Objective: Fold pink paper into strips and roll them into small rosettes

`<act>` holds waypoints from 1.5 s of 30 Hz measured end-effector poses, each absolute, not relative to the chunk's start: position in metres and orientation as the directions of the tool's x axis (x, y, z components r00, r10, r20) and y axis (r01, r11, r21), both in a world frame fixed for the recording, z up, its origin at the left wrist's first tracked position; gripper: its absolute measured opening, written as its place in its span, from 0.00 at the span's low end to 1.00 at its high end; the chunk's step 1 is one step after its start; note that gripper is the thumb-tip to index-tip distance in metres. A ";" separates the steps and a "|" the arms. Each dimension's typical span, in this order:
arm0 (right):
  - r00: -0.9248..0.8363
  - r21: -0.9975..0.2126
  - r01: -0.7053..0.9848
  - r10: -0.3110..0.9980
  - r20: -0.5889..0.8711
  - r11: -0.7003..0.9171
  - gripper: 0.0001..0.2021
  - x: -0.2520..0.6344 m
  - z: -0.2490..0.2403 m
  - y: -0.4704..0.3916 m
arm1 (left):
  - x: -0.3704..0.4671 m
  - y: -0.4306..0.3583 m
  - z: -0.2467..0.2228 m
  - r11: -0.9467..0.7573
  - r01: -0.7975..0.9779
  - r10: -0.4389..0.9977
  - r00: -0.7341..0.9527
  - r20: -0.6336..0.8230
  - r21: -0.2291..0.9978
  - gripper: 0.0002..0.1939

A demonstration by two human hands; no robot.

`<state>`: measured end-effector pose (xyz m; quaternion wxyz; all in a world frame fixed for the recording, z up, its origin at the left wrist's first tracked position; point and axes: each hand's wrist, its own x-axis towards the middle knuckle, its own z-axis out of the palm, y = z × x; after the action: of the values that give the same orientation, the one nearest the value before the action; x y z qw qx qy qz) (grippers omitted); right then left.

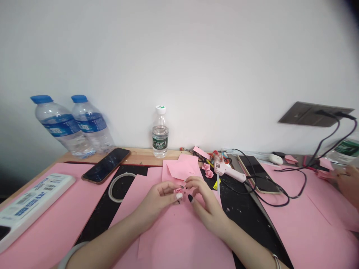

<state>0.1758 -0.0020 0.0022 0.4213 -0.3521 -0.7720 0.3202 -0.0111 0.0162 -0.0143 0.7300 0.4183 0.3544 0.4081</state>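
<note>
Forearms (106, 239) nearest, pink rose (178, 191) between left fingers (167, 185)

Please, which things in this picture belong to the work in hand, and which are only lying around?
Seem to belong:
paper flower, in the left hand, with the right hand close by
pink paper
two loose flowers
glue gun, probably

Seem just lying around:
blue-capped bottles
white-capped bottle
left phone
right phone
</note>
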 end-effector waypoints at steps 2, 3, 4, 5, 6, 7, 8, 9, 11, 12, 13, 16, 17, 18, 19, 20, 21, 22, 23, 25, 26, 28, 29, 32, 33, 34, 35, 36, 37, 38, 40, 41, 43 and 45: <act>-0.367 -0.783 0.280 0.816 0.447 0.555 0.18 0.177 0.001 -0.001 | -0.011 0.017 -0.015 0.330 -0.326 0.895 0.405 -0.184 0.886 0.10; -0.352 -0.778 0.290 0.818 0.455 0.557 0.17 0.177 0.001 -0.001 | -0.012 0.017 -0.015 0.340 -0.345 0.896 0.403 -0.189 0.875 0.11; -0.335 -0.774 0.301 0.822 0.460 0.556 0.17 0.178 0.000 0.000 | -0.012 0.017 -0.015 0.349 -0.363 0.895 0.403 -0.193 0.864 0.11; -0.324 -0.771 0.313 0.826 0.462 0.554 0.17 0.178 -0.001 0.000 | -0.012 0.017 -0.015 0.356 -0.378 0.894 0.404 -0.194 0.855 0.11; -0.314 -0.769 0.326 0.830 0.461 0.550 0.16 0.178 -0.002 0.000 | -0.012 0.017 -0.015 0.358 -0.388 0.894 0.404 -0.192 0.849 0.10; -0.309 -0.767 0.337 0.834 0.458 0.546 0.16 0.178 -0.003 0.001 | -0.012 0.017 -0.015 0.355 -0.393 0.896 0.403 -0.188 0.849 0.09; -0.311 -0.763 0.343 0.833 0.457 0.547 0.16 0.178 -0.003 0.001 | -0.012 0.017 -0.015 0.347 -0.390 0.898 0.399 -0.183 0.853 0.08; -0.314 -0.758 0.348 0.831 0.459 0.551 0.16 0.178 -0.004 0.002 | -0.012 0.017 -0.014 0.336 -0.377 0.900 0.397 -0.177 0.863 0.08; -0.334 -0.741 0.354 0.817 0.470 0.571 0.15 0.177 -0.005 0.002 | -0.012 0.016 -0.013 0.303 -0.329 0.902 0.401 -0.159 0.894 0.07; -0.339 -0.732 0.357 0.811 0.477 0.580 0.15 0.177 -0.006 0.002 | -0.011 0.016 -0.013 0.284 -0.302 0.902 0.406 -0.147 0.910 0.08; -0.343 -0.725 0.361 0.806 0.482 0.587 0.14 0.176 -0.006 0.002 | -0.011 0.015 -0.012 0.266 -0.282 0.901 0.412 -0.134 0.922 0.09; -0.337 -0.712 0.375 0.803 0.492 0.594 0.12 0.175 -0.007 0.002 | -0.009 0.015 -0.011 0.238 -0.278 0.911 0.395 -0.115 0.931 0.13; -0.330 -0.709 0.382 0.804 0.494 0.593 0.11 0.175 -0.007 0.002 | -0.008 0.015 -0.011 0.233 -0.280 0.918 0.378 -0.116 0.931 0.13; -0.325 -0.707 0.387 0.805 0.495 0.591 0.11 0.174 -0.007 0.002 | -0.008 0.015 -0.012 0.226 -0.273 0.926 0.359 -0.119 0.935 0.12; -0.321 -0.707 0.392 0.808 0.494 0.588 0.11 0.174 -0.007 0.002 | -0.008 0.015 -0.012 0.216 -0.259 0.933 0.340 -0.120 0.941 0.10; -0.316 -0.707 0.396 0.810 0.494 0.585 0.12 0.174 -0.007 0.002 | -0.008 0.015 -0.012 0.206 -0.239 0.938 0.326 -0.121 0.949 0.09; -0.314 -0.708 0.398 0.812 0.492 0.583 0.12 0.174 -0.007 0.001 | -0.008 0.014 -0.013 0.194 -0.217 0.940 0.319 -0.119 0.957 0.08; -0.313 -0.710 0.398 0.813 0.490 0.581 0.12 0.174 -0.006 0.001 | -0.008 0.014 -0.013 0.182 -0.200 0.942 0.317 -0.113 0.963 0.07; -0.312 -0.711 0.398 0.814 0.489 0.580 0.13 0.174 -0.006 0.001 | -0.008 0.013 -0.013 0.172 -0.185 0.942 0.319 -0.107 0.967 0.07; -0.307 -0.713 0.400 0.818 0.487 0.575 0.13 0.174 -0.005 0.000 | -0.009 0.012 -0.012 0.157 -0.164 0.940 0.327 -0.097 0.974 0.06; -0.305 -0.714 0.401 0.819 0.486 0.574 0.12 0.174 -0.005 0.000 | -0.009 0.011 -0.012 0.151 -0.155 0.939 0.330 -0.093 0.976 0.06; -0.303 -0.717 0.403 0.822 0.483 0.569 0.12 0.174 -0.005 0.000 | -0.009 0.010 -0.011 0.141 -0.139 0.941 0.328 -0.088 0.980 0.06; -0.301 -0.717 0.402 0.822 0.483 0.569 0.12 0.173 -0.005 0.000 | -0.008 0.010 -0.010 0.136 -0.138 0.942 0.325 -0.085 0.981 0.06; -0.301 -0.717 0.386 0.814 0.496 0.580 0.11 0.172 -0.005 0.000 | -0.007 0.010 -0.011 0.128 -0.175 0.946 0.316 -0.068 0.976 0.07; -0.302 -0.716 0.378 0.809 0.504 0.587 0.11 0.171 -0.006 0.000 | -0.007 0.011 -0.012 0.131 -0.195 0.948 0.310 -0.065 0.972 0.07; -0.303 -0.714 0.369 0.804 0.512 0.595 0.11 0.170 -0.006 -0.001 | -0.006 0.011 -0.012 0.134 -0.212 0.950 0.305 -0.065 0.968 0.08; -0.302 -0.714 0.363 0.800 0.518 0.599 0.11 0.169 -0.006 -0.001 | -0.006 0.012 -0.013 0.138 -0.225 0.952 0.298 -0.066 0.964 0.08; -0.300 -0.713 0.362 0.799 0.521 0.601 0.11 0.169 -0.007 -0.002 | -0.006 0.012 -0.013 0.141 -0.232 0.954 0.292 -0.069 0.963 0.09; -0.298 -0.712 0.363 0.799 0.522 0.600 0.11 0.168 -0.007 -0.002 | -0.006 0.012 -0.014 0.145 -0.231 0.954 0.289 -0.074 0.962 0.09; -0.295 -0.711 0.367 0.800 0.523 0.600 0.11 0.168 -0.008 -0.002 | -0.006 0.013 -0.013 0.149 -0.226 0.954 0.289 -0.080 0.963 0.08; -0.293 -0.707 0.376 0.801 0.522 0.599 0.11 0.169 -0.009 -0.002 | -0.007 0.013 -0.012 0.157 -0.203 0.950 0.300 -0.091 0.967 0.08; -0.291 -0.705 0.380 0.801 0.523 0.598 0.11 0.169 -0.009 -0.002 | -0.007 0.013 -0.011 0.160 -0.191 0.947 0.307 -0.096 0.968 0.07; -0.294 -0.705 0.390 0.805 0.515 0.593 0.10 0.170 -0.009 -0.001 | -0.008 0.012 -0.009 0.164 -0.170 0.943 0.317 -0.103 0.972 0.07; -0.298 -0.698 0.404 0.807 0.510 0.591 0.10 0.171 -0.009 -0.001 | -0.008 0.012 -0.007 0.165 -0.163 0.943 0.315 -0.107 0.973 0.07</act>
<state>0.1708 -0.0009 -0.0092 0.4445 -0.3913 -0.7732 0.2266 -0.0080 0.0119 -0.0070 0.6491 0.4858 0.4013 0.4263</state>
